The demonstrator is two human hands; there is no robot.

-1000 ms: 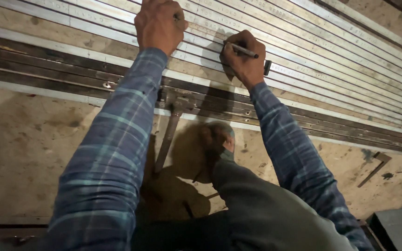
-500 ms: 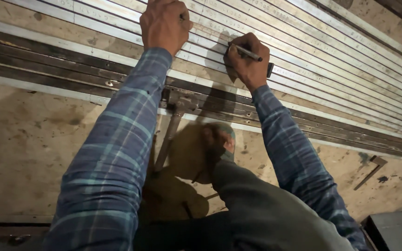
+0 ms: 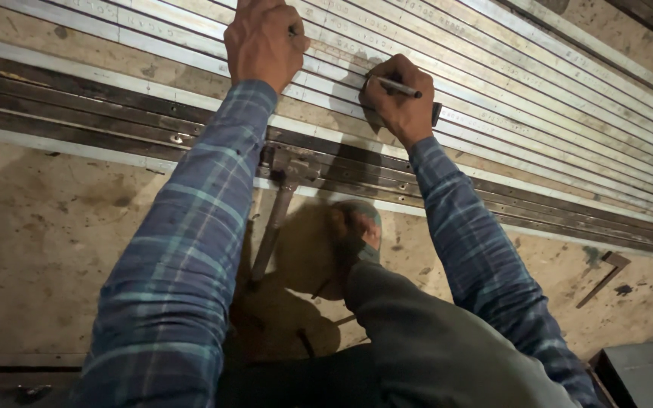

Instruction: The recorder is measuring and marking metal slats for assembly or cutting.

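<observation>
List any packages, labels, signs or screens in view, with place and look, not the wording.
No packages, signs or screens.
Printed markings: faint grey lines of small lettering along the pale metal strips, beyond both hands; too small to read.
Right hand holds a pen on the strips; left hand presses them.

Thin dark pen (image 3: 400, 88), metallic-looking, lying almost flat with tip toward the right, gripped in fingers above pale strips. Long light metal strips (image 3: 538, 91), many, laid side by side and running diagonally across the floor, faint print on surfaces. Small dark flat tool (image 3: 435, 113) under the same grip, mostly hidden, resting on strips.
</observation>
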